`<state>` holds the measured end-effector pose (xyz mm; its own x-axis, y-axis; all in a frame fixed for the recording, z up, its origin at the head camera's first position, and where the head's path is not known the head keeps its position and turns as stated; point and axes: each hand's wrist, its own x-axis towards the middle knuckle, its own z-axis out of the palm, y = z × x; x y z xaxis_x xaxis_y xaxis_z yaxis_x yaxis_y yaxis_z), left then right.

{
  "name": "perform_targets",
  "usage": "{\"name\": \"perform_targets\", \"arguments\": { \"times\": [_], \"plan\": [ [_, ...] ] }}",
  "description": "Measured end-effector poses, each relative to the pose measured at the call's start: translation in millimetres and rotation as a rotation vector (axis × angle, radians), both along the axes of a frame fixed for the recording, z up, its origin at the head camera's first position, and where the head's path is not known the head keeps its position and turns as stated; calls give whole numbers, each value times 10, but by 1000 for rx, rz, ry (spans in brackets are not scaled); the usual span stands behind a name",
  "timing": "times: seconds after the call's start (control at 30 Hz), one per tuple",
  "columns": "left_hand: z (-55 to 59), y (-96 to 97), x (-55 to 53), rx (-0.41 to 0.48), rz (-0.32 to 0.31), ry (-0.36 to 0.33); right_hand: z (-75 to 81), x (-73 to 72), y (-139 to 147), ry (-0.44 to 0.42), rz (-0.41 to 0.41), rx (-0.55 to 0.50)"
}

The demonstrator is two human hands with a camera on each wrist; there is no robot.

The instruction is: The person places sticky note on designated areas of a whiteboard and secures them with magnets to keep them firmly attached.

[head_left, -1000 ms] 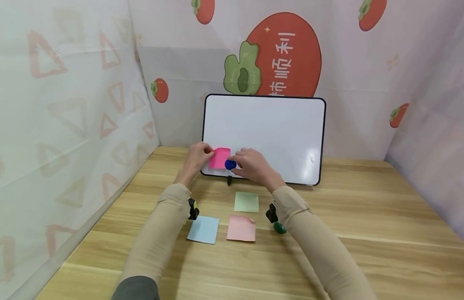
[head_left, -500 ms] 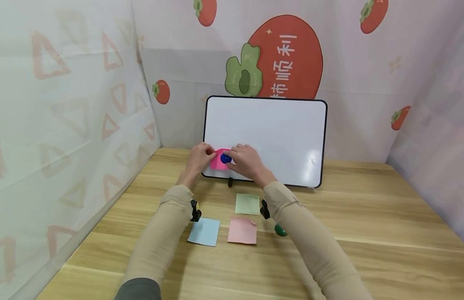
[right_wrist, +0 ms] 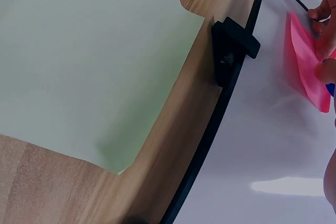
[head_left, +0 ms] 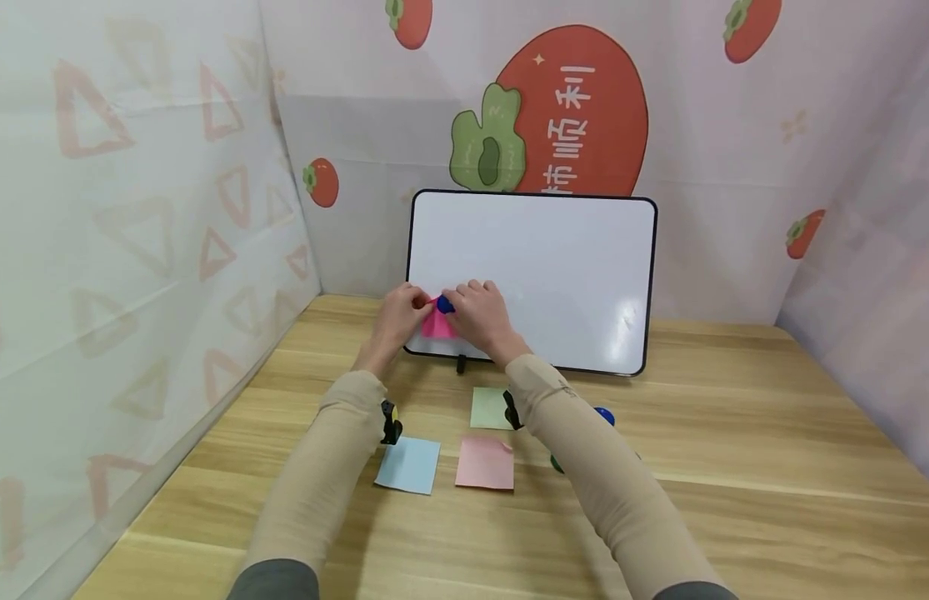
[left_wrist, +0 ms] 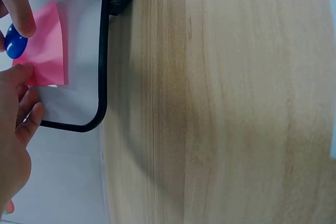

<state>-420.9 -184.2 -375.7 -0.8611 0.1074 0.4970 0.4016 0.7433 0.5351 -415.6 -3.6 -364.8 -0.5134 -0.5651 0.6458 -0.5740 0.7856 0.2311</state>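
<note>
A bright pink sticky note point(head_left: 437, 325) lies against the lower left of a black-framed whiteboard point(head_left: 546, 267). My left hand point(head_left: 395, 321) holds the note's upper left edge, thumb on the paper in the left wrist view. My right hand point(head_left: 479, 317) pinches a round blue magnet point(head_left: 445, 305) over the note's upper part. In the left wrist view the magnet point(left_wrist: 16, 42) overlaps the pink paper, gripped between finger and thumb. The note's lower edge point(right_wrist: 307, 80) stands off the board in the right wrist view.
Light green point(head_left: 490, 408), light blue point(head_left: 408, 465) and pale pink point(head_left: 485, 463) sticky notes lie on the wooden table. Another blue piece point(head_left: 605, 415) and a green piece point(head_left: 557, 463) show partly behind the right forearm. A black foot point(head_left: 461, 364) supports the board's lower edge.
My right hand has carried the blue magnet up and left, from the note's right edge to its upper part. The left hand stays at the note's edge.
</note>
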Motion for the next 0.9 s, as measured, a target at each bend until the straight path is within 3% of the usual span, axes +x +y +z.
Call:
{"name": "perform_targets", "arguments": {
  "times": [0.3, 0.57, 0.9],
  "plan": [
    [22, -13, -4, -8, -1, -9, 52, -24, -68, -58, -48, -10],
    [41, -2, 8, -6, 2, 40, 90, -69, -94, -141, -74, 4],
    [49, -4, -8, -55, 26, 10, 85, -86, -86, -233, -108, 17]
  ]
}}
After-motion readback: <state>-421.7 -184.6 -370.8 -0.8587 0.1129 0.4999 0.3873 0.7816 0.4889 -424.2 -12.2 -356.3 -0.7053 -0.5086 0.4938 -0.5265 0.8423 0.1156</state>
